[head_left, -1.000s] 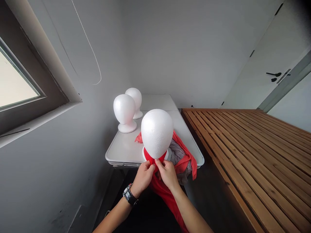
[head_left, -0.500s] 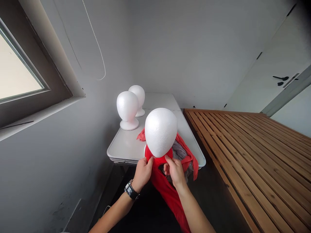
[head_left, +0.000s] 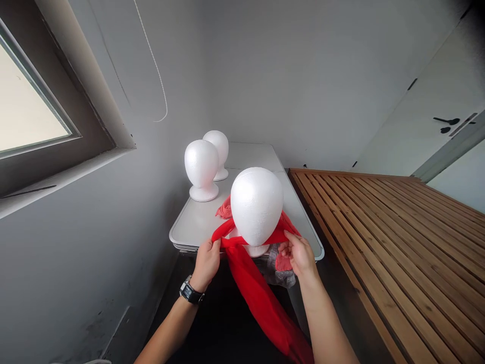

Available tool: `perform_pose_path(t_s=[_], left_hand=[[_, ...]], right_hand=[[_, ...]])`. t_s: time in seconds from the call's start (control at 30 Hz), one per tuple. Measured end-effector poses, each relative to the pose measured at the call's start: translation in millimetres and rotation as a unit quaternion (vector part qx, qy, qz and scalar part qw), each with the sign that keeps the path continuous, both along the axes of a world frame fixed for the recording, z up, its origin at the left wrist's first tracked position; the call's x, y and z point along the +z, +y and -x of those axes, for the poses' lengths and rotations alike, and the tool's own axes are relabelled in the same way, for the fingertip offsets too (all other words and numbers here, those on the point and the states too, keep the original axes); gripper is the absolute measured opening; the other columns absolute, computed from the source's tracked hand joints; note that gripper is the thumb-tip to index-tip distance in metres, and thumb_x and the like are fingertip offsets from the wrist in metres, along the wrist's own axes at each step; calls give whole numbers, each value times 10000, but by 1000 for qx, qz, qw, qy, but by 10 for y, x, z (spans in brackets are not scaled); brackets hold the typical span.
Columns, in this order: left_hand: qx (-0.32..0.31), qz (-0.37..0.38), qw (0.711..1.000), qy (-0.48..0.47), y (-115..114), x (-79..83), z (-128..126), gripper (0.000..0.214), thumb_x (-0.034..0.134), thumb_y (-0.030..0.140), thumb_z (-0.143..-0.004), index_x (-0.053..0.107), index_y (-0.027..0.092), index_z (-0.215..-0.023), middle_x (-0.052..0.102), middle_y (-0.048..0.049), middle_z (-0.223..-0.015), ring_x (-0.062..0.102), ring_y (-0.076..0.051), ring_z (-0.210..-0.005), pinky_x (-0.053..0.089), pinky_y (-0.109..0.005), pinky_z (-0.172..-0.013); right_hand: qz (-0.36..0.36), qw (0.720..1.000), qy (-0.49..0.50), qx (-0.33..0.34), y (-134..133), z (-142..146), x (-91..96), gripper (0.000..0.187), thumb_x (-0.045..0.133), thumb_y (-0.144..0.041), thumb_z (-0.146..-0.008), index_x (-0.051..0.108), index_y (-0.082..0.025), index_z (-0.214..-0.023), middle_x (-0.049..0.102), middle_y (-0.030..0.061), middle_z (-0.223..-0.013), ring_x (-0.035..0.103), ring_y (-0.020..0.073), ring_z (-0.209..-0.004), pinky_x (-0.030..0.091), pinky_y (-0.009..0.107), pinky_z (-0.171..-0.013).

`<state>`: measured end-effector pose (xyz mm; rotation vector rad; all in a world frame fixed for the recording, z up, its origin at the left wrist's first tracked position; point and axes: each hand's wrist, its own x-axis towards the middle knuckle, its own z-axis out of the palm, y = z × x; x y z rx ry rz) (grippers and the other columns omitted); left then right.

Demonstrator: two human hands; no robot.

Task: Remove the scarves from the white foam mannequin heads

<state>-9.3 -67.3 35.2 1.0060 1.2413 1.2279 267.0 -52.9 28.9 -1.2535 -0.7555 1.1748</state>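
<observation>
Your left hand (head_left: 206, 259) is closed on the red scarf (head_left: 261, 303) just left of the nearest foam head (head_left: 256, 205). Your right hand (head_left: 301, 254) pinches the same scarf between thumb and fingertips on the head's right side. The scarf runs around the neck of that head, which stands upright at the near edge of the white table (head_left: 195, 225). Its long tail hangs down past that edge between your forearms. A crumpled grey cloth (head_left: 279, 272) spills over the near right corner, just beneath your right hand. Two more foam heads (head_left: 201, 166) stand upright along the table's left edge, well apart from your hands. A wristwatch (head_left: 190, 292) sits on your left wrist.
</observation>
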Motion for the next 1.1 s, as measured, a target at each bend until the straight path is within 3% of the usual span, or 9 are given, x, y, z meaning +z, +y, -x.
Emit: perform_pose_path(t_s=[0.2,0.3,0.43,0.6,0.67,0.8,0.9,1.0,1.1], left_hand=[[76,-28,997,1,129,-43,282,358,735,486,-865,736,129,-877,765,-81,-811,693,-207,-720,529,-272,-657],[63,-12,994,-85,175,-61,300,351,761,451,-847,754,109,-927,779,-84,-849,689,-180,-722,536,-258,-685],[12,20,980,-197,146,-7,145,335,823,435,-797,757,122,-900,795,-93,-879,730,-199,-763,576,-288,-748],[-146,77,975,-152,77,61,41,458,778,556,-886,770,127,-1048,786,-100,-815,721,-210,-681,591,-321,-682],[-168,86,975,-119,59,66,50,482,755,593,-902,758,128,-1031,765,-91,-750,695,-193,-626,573,-296,-624],[-189,84,976,-65,-15,82,27,528,723,641,-910,728,134,-1056,763,-91,-778,695,-187,-634,559,-278,-604],[-242,59,968,2,-108,136,-24,504,703,636,-925,719,138,-996,750,-76,-764,661,-163,-597,484,-240,-550],[-333,17,941,62,-201,209,-62,397,718,543,-933,706,149,-882,727,-60,-684,663,-167,-581,430,-231,-536],[-377,4,924,58,-272,273,-87,297,703,467,-934,709,174,-985,774,-78,-734,758,-240,-680,516,-277,-616]], right_hand=[[30,998,55,-30,71,-145,-51,474,876,-571,-622,603,-188,-678,634,44,-503,513,120,-385,367,231,-379],[32,997,58,-33,92,-113,-44,466,856,-579,-643,602,-191,-690,621,36,-496,499,112,-380,355,229,-380],[34,998,45,-3,69,-21,12,481,850,-613,-691,623,-188,-698,645,45,-542,534,124,-420,395,243,-415],[36,998,-42,40,-156,-10,82,598,833,-752,-708,679,-177,-754,673,60,-611,597,160,-484,416,254,-437],[43,996,-67,42,-340,29,63,672,781,-822,-731,706,-159,-805,665,57,-600,597,152,-467,385,234,-422],[102,972,-73,200,-733,389,-61,853,586,-954,-790,731,-115,-842,688,96,-600,599,130,-422,314,185,-397],[131,946,-28,296,-842,797,-178,941,477,-1011,-786,732,-109,-867,700,105,-613,614,135,-418,313,176,-382],[124,952,27,280,-765,1082,-270,951,377,-1036,-795,661,-135,-687,625,71,-527,550,114,-368,301,184,-362],[106,963,24,246,-654,1174,-318,856,468,-951,-851,515,-176,-491,473,18,-412,431,80,-319,255,193,-348]])
